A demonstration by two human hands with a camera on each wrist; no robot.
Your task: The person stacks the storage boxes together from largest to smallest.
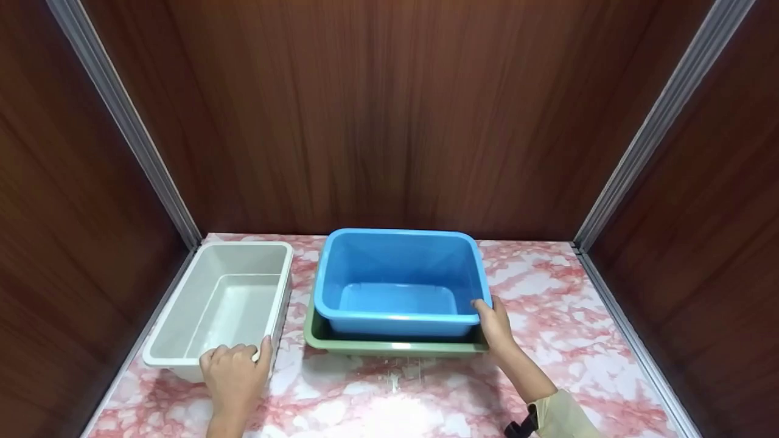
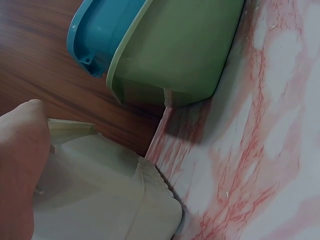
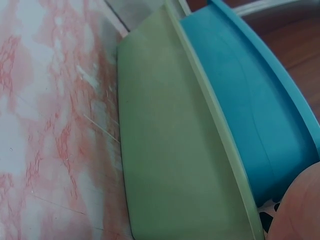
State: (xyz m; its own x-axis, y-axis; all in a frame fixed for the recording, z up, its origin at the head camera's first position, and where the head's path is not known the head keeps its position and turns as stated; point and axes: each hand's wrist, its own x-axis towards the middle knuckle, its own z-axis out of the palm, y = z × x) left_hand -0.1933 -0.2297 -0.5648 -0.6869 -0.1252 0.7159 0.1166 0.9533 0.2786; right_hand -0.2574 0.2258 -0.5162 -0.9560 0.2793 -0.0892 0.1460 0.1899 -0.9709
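A blue plastic basin sits partly inside a green basin, its rim standing above the green one. My right hand grips the blue basin's near right corner, thumb over the rim; the other fingers are mostly hidden. To the left stands a white basin. At its near right corner my left hand holds the rim, fingers curled over the near edge and thumb along the right side. In the left wrist view, part of that hand shows against the white basin's outer wall.
All the basins are on a red-and-white marbled tabletop. Dark wood-grain panels enclose the back and both sides, with metal strips along the corners. Small pale marks show on the tabletop before the green basin.
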